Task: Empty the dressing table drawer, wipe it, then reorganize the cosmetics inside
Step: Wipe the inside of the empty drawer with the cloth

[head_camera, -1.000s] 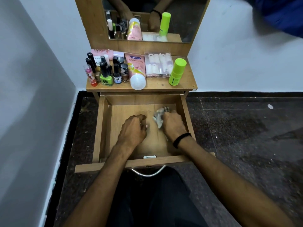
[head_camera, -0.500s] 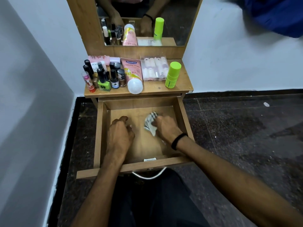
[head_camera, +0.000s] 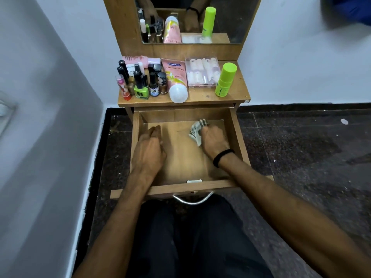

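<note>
The wooden drawer is pulled out, holding nothing but my hands and a cloth. My right hand grips a crumpled checked cloth and presses it on the drawer floor near the back right. My left hand rests on the drawer floor at the left, fingers pointing toward the back wall. On the table top stand several nail polish bottles, a pink lotion tube lying down, a clear box of small bottles and a lime green bottle.
A mirror rises behind the table top. A grey wall stands close on the left. Dark stone floor spreads to the right. The drawer's metal handle hangs over my lap.
My right hand has slid the cloth toward the drawer's back right. My left hand has shifted left along the drawer floor.
</note>
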